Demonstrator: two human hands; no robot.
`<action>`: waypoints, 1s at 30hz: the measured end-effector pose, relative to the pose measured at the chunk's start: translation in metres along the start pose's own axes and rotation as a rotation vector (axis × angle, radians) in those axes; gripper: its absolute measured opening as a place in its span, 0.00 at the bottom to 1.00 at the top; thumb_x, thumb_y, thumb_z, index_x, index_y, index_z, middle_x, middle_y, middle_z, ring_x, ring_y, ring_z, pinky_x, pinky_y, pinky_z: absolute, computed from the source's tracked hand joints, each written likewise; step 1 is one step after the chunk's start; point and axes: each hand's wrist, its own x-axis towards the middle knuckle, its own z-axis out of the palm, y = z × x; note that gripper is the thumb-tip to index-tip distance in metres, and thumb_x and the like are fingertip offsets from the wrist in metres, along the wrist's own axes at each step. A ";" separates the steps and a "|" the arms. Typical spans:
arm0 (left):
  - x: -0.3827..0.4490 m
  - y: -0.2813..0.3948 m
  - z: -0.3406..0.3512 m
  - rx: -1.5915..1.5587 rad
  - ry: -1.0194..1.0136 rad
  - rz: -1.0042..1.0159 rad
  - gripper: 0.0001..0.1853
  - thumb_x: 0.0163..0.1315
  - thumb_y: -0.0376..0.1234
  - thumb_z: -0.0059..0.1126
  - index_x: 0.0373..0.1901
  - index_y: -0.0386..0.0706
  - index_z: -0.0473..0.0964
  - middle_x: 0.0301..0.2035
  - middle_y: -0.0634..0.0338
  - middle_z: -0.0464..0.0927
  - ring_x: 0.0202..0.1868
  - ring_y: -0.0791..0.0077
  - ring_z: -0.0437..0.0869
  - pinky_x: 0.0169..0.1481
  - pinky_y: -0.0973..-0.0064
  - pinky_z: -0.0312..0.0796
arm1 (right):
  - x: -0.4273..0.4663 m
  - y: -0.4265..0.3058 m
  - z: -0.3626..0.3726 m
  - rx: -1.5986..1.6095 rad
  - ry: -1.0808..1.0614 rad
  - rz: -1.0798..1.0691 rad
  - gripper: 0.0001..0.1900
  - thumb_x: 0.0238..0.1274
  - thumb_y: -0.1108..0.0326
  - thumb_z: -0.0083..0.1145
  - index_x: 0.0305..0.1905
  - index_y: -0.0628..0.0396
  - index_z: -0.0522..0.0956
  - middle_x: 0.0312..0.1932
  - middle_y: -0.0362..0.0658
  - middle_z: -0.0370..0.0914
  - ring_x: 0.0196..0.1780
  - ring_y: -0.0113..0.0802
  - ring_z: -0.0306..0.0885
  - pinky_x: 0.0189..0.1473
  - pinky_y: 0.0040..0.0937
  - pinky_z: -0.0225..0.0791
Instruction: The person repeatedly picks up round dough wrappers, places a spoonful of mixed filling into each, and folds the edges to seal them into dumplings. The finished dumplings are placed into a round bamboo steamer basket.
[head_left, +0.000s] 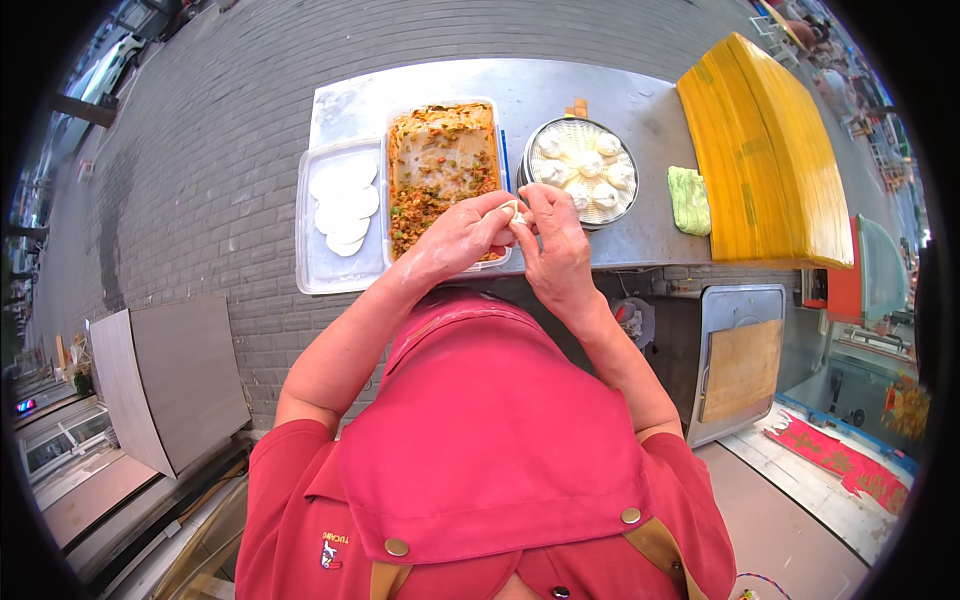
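Observation:
Pinched between both my hands is a small, partly closed dough bun (514, 213), its white edge showing above my fingers. My left hand (466, 231) cups it, and the fingertips of my right hand (559, 238) press on its edge. Below the left hand stands a clear plastic tub (496, 120) with chopped reddish-brown filling (420, 217) at its near end. Flat round dough wrappers (349, 201) lie overlapping on a plastic lid (311, 266) at the left. Beyond my right hand, a round steamer basket (634, 165) holds several pleated white buns (590, 163).
The metal table (585, 82) carries a folded green cloth (688, 201) and, at its right end, a large box wrapped in yellow tape (765, 157). A tray with a wooden board (741, 367) leans at my right. Grey paving (247, 165) surrounds the table.

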 end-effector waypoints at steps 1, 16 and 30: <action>-0.001 0.010 0.001 0.040 -0.005 -0.009 0.20 0.84 0.42 0.46 0.66 0.41 0.76 0.35 0.70 0.75 0.38 0.85 0.75 0.50 0.80 0.74 | 0.000 0.000 -0.001 0.010 -0.005 0.006 0.23 0.67 0.80 0.65 0.67 0.64 0.78 0.43 0.51 0.81 0.44 0.50 0.83 0.46 0.41 0.79; 0.002 0.030 0.006 0.370 0.115 0.119 0.20 0.82 0.39 0.49 0.64 0.35 0.79 0.51 0.53 0.87 0.53 0.68 0.91 0.58 0.69 0.81 | 0.005 0.000 -0.007 -0.067 0.041 -0.072 0.24 0.67 0.82 0.67 0.67 0.62 0.78 0.46 0.51 0.81 0.44 0.44 0.84 0.45 0.38 0.79; 0.008 0.041 0.003 0.411 0.056 0.121 0.27 0.83 0.45 0.45 0.70 0.35 0.75 0.55 0.53 0.85 0.54 0.67 0.88 0.60 0.66 0.80 | 0.002 0.003 -0.013 0.021 0.064 0.024 0.26 0.64 0.82 0.67 0.67 0.62 0.77 0.48 0.51 0.81 0.48 0.44 0.84 0.46 0.38 0.81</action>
